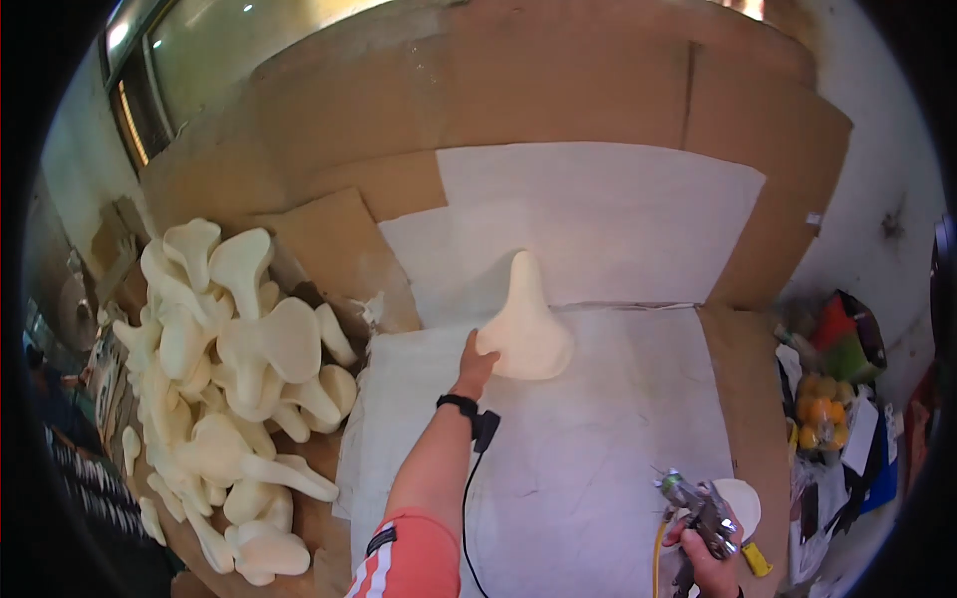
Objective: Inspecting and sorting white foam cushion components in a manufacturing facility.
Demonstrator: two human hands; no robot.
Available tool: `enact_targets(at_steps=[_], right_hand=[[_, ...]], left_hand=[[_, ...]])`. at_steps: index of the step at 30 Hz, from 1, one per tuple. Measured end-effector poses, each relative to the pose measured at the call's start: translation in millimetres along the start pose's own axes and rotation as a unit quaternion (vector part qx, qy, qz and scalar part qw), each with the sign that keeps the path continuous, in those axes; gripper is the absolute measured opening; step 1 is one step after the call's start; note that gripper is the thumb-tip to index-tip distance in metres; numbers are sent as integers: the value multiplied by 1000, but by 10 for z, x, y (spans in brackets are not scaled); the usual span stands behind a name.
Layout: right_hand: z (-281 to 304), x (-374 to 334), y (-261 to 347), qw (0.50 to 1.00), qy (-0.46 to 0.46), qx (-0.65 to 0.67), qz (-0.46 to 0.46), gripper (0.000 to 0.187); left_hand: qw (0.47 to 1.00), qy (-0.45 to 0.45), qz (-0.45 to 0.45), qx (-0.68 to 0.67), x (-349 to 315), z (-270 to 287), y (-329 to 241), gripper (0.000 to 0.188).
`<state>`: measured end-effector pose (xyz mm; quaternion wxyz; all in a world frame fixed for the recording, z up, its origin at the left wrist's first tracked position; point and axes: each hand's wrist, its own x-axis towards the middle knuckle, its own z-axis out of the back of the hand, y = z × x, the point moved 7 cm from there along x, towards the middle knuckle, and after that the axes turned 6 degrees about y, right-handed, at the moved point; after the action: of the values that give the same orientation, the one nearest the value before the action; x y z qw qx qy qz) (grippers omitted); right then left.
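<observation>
A cream foam bicycle saddle pad (531,334) rests on the white sheet, its narrow nose pointing away from me and its wide end toward me. My left hand (477,362) grips the pad's left edge, thumb on top; the other fingers are partly hidden. At the lower right, my right hand (710,563) is closed around a metal spray gun (696,510), well apart from the pad. A yellow hose (658,553) runs down beside the gun. Around my left wrist is a black band (459,404) with a small black box (485,433) and a cable.
Many similar foam pads (214,444) lie heaped at the left. Cardboard (568,85) stands behind the white sheet (618,409). Next to the gun are a round white thing (739,508) and a small yellow object (757,560). Orange balls or fruit in a bag (823,414) sit among clutter at the right.
</observation>
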<state>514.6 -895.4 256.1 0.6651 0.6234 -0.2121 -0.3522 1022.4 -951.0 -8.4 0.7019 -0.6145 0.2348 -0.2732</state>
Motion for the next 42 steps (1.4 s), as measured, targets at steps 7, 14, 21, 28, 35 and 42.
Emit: enact_targets(at_steps=[7,14,21,28,35,42], right_hand=[[-194,210,-425,994,-18,-41,-103,39],[-972,184,-1061,974,169,-108,-101,53],[-1754,-386,-708,949,301,-70,-68,53],[-1627,-892,-385,926,303,-217,58,49],[-494,-1591,-723,933,271,-215,-97,51],[892,-2592,-1122,981,83,-176,-19,54]], left_hand=[[981,-33,-113,153,-561,-189,-917,33],[990,-88,58,-93,-2755,1996,-953,28],[807,-536,-38,-242,-6088,4563,-930,47],[777,-517,27,-359,-6762,4660,21,68],[883,-259,193,-339,-5107,2685,142,32],[928,183,258,-199,-4006,-1014,-826,38]])
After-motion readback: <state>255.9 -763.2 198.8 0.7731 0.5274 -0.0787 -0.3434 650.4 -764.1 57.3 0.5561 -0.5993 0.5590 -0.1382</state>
